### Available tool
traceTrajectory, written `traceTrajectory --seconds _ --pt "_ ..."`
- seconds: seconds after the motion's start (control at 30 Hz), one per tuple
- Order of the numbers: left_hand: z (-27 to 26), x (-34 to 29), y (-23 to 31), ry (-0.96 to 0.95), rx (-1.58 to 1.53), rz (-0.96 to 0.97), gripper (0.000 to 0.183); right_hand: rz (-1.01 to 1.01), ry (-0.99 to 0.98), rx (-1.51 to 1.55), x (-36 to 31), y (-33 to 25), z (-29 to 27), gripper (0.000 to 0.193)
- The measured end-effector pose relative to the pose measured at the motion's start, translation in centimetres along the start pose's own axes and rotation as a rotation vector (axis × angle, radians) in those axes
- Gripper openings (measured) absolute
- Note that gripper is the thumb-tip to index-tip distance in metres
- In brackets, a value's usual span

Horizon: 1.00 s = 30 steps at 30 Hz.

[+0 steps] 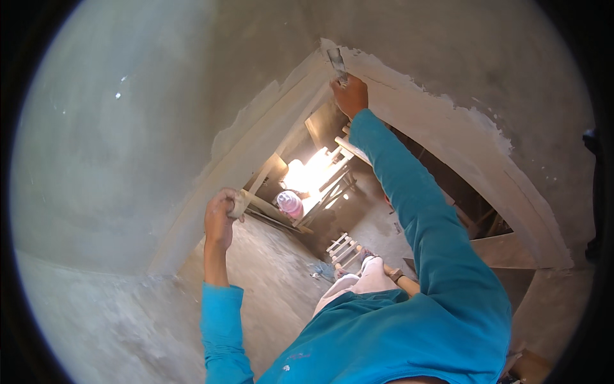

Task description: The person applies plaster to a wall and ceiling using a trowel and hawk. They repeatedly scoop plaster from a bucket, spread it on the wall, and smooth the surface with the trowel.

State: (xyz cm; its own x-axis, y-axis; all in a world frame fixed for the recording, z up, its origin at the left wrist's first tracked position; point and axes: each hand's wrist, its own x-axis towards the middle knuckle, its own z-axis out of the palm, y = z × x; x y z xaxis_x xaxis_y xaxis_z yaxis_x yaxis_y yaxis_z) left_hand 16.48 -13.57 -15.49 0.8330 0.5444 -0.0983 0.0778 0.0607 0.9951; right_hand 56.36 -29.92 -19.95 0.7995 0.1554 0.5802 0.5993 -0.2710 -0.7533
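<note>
My right hand (pixel 351 97) reaches up and grips a putty knife (pixel 336 61). Its blade lies against the top corner of the pale plaster band (pixel 435 121) edging a wall opening. Lower and to the left, my left hand (pixel 219 221) is closed round a pale beige lump (pixel 240 205) that looks like putty. That hand is in front of the left leg of the band, and whether it touches the band I cannot tell. Most of the knife's handle is hidden in my right fist.
Grey-brown plastered walls (pixel 115 166) surround the opening. Through it, far below, are a wooden ladder-like frame (pixel 344 246) near my legs, a pink-and-white container (pixel 290 203) and brightly lit wooden planks (pixel 332 168). A dark object (pixel 591 141) shows at the right rim.
</note>
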Motion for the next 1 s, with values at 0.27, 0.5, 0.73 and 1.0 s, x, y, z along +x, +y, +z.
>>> traceTrajectory --seconds 0.27,0.5,0.73,1.0 --pt "2.8 5.5 2.0 0.343 0.939 0.372 0.018 0.257 0.101 -0.054 1.2 0.2 3.5 0.04" --pt "3.0 8.3 1.9 0.385 0.994 0.491 0.018 0.222 0.121 -0.156 2.7 0.9 6.2 0.027" --pt "4.0 10.1 0.9 0.549 1.169 0.609 0.018 0.125 0.182 -0.192 3.8 2.4 7.9 0.02" --pt "4.4 10.6 -0.2 0.596 1.139 0.589 0.017 0.152 0.239 -0.17 4.2 3.5 9.6 0.022"
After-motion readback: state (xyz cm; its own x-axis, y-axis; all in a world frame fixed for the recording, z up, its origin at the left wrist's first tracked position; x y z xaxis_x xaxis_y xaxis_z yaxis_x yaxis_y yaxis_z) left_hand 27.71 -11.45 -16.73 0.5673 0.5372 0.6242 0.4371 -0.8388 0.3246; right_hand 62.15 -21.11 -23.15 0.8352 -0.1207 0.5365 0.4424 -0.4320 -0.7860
